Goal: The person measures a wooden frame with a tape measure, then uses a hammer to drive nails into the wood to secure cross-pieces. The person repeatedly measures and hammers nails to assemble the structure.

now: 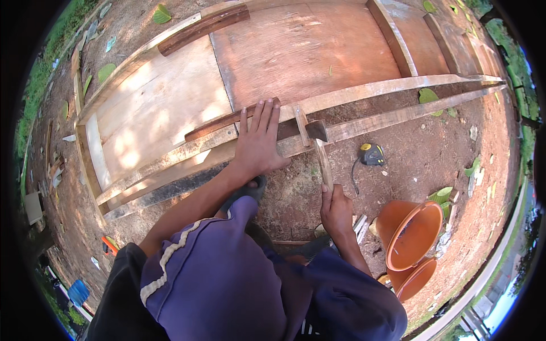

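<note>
My left hand (259,136) lies flat with fingers spread across the near rail (187,149) of a long wooden frame. Its fingertips rest by a short reddish-brown wood strip (219,126) set along the inside of that rail. In my right hand (336,211) is the wooden handle of a hammer (325,165). The hammer's dark metal head is at the near rail, beside a short light wood piece (302,125) that crosses it; whether they touch I cannot tell. Plywood panels (307,51) fill the frame between its rails.
A yellow and black tape measure (372,154) lies on the dirt right of the hammer. Orange buckets (414,236) stand at the lower right. Another brown strip (203,29) sits on the far rail. An orange-handled tool (110,245) lies at left. Leaves scatter the ground.
</note>
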### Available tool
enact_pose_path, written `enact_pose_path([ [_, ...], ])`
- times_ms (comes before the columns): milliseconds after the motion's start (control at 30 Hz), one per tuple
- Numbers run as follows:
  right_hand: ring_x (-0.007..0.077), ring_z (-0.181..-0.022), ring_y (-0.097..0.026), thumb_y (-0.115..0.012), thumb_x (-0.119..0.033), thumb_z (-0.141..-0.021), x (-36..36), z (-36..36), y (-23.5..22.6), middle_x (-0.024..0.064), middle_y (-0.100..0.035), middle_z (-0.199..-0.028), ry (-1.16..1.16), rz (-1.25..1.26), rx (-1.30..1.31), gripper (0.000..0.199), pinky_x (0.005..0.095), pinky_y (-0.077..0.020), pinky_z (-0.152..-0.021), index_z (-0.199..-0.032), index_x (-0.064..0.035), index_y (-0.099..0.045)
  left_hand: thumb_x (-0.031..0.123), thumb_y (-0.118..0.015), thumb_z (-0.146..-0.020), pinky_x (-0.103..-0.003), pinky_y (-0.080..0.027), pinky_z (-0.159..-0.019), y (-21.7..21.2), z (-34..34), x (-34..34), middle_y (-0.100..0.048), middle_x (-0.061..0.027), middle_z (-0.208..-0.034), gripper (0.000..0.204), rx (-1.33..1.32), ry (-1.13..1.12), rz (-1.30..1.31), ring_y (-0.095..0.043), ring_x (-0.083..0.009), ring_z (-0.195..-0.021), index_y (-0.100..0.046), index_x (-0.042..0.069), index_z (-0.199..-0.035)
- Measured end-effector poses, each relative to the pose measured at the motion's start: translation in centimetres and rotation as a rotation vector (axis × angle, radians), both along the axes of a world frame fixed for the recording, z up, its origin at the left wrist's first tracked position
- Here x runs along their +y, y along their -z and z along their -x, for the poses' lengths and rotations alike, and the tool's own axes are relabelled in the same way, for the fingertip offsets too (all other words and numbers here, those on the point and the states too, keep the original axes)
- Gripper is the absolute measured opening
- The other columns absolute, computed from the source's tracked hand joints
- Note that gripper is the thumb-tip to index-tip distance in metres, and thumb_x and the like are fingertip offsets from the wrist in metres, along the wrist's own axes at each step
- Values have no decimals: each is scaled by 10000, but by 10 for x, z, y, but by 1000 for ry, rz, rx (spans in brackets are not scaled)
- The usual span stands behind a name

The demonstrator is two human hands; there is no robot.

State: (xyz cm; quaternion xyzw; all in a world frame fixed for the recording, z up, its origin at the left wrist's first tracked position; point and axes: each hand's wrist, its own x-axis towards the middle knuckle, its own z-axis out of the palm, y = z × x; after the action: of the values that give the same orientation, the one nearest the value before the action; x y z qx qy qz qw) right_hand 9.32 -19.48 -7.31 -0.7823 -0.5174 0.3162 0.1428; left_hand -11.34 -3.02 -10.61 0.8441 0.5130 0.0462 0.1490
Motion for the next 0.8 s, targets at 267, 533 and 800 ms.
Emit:
enact_pose_path([
  [267, 526, -612, -605, -512, -387, -1076, -30, -4, 14, 270, -620, -691, -44, -202, -74, 415, 550, -495, -562, -990, 19, -535, 577, -853, -608, -573, -54, -1282, -2, -3, -7, -214, -198, -1689, 1329, 10, 13, 29, -146, -334, -1591, -223, -26, -1611],
  [533, 518, -586, -588, -481, -350, -1093, -16, 17, -41, 260, -608, -664, 56, -522, 104, 384, 533, -499, -545, -971, 11, -531, 584, -845, -608, -573, -44, -1284, 4, 0, -11, -206, -188, -1695, 1335, 10, 3, 28, -135, -334, -1595, -210, -21, -1615],
  [800, 442, -621, -685, -642, -357, -1005, -72, -7, 54, 223, -681, -725, -31, -158, -106, 333, 548, -543, -572, -1055, -30, -612, 625, -823, -645, -580, -43, -1279, 3, -7, -8, -203, -211, -1690, 1318, 11, 28, 4, -137, -348, -1593, -213, -34, -1609],
])
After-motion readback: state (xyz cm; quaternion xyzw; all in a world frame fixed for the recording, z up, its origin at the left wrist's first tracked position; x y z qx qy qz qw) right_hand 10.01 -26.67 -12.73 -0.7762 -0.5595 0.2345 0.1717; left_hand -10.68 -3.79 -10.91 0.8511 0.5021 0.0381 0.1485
